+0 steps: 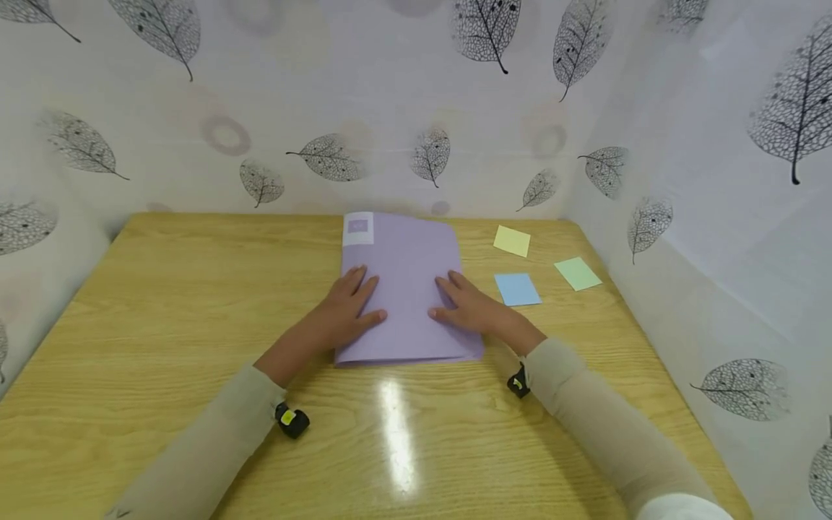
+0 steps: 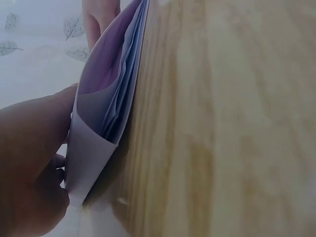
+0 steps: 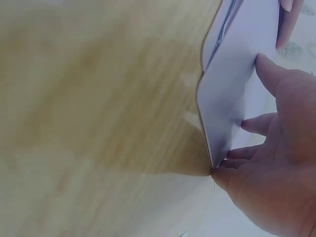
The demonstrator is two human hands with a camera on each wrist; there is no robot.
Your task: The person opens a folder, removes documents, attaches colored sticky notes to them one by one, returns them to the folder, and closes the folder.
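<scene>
A closed purple folder (image 1: 408, 274) lies on the wooden table, with a white label (image 1: 358, 228) at its upper left corner. My left hand (image 1: 347, 310) rests along its left side, thumb on the cover and fingers spread. On the right side, my right hand (image 1: 471, 307) touches the cover in the same way. The left wrist view shows the folder's near edge gaping, with inner sheets (image 2: 123, 79) between the covers. In the right wrist view, the right thumb (image 3: 271, 74) and fingertips press lightly against the folder (image 3: 224, 94).
Right of the folder lie a yellow paper note (image 1: 512, 241), a blue note (image 1: 517, 289) and a green note (image 1: 578, 274), flat on the table (image 1: 195, 303). Leaf-patterned sheeting (image 1: 364, 94) stands behind and along the sides.
</scene>
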